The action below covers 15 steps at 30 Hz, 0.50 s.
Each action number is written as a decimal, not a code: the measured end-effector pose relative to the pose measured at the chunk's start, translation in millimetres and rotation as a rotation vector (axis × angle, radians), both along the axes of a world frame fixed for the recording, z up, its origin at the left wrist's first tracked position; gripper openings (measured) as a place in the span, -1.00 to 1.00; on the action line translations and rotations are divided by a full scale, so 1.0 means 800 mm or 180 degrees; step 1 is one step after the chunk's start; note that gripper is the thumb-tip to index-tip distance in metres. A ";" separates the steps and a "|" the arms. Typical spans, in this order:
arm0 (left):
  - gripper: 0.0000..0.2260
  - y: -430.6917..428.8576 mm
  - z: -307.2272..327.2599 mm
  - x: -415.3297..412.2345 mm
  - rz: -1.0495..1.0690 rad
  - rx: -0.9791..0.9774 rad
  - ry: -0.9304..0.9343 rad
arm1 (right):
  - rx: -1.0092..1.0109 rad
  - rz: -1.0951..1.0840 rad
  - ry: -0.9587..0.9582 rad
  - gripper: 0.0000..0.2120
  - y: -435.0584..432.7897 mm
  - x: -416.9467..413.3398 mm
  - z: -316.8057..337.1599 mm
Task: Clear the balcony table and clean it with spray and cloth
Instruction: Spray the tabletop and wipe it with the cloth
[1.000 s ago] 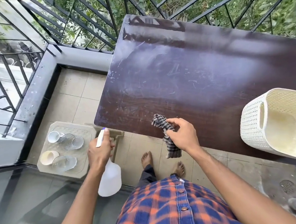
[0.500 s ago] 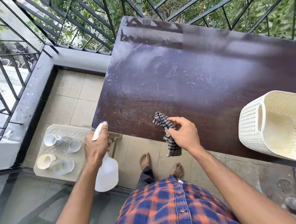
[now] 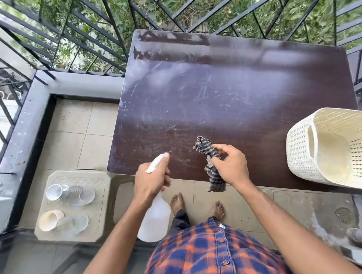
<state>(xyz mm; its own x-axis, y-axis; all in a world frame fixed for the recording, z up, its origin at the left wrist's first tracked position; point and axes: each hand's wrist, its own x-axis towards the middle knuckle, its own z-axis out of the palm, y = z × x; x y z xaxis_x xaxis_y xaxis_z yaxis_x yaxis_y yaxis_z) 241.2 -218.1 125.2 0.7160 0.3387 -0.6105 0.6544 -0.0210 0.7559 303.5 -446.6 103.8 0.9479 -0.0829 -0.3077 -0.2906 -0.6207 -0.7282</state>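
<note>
Only one view here: a wide-angle cam on the person's head, pointing steeply down and a bit forward. The bench (image 3: 237, 95) fills the middle, pretty near. The left hand (image 3: 151, 181) and right hand (image 3: 230, 167) sit low centre. The railing (image 3: 98, 42) bows along the top, with floor tiles (image 3: 80, 130) on the left and the shirt (image 3: 215, 255) right under the lens.

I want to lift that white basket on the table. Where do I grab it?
Grip the white basket by the tall handle slot in its left end wall. Come from the left, over the table, and hook your fingers in from outside. The body looks too wide for one hand, and that slot is the only handhold showing.
</note>
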 end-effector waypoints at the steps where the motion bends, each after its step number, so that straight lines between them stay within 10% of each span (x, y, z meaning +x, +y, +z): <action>1: -0.48 -0.005 0.001 0.005 -0.0068 -0.0044 0.0034 | -0.0012 -0.0080 -0.0009 -0.62 0.000 0.001 0.001; 15: -0.43 0.024 -0.002 0.051 0.0012 0.0585 -0.0116 | 0.0194 -0.0681 0.0029 -0.66 0.012 0.007 0.001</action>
<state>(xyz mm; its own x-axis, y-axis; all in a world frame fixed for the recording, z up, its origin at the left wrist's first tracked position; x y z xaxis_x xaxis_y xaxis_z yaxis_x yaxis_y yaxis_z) 281.6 -198.6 123.8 0.7350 0.4450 -0.5116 0.6269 -0.1584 0.7628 309.0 -437.1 104.3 0.9079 -0.2627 -0.3267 -0.4176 -0.4991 -0.7593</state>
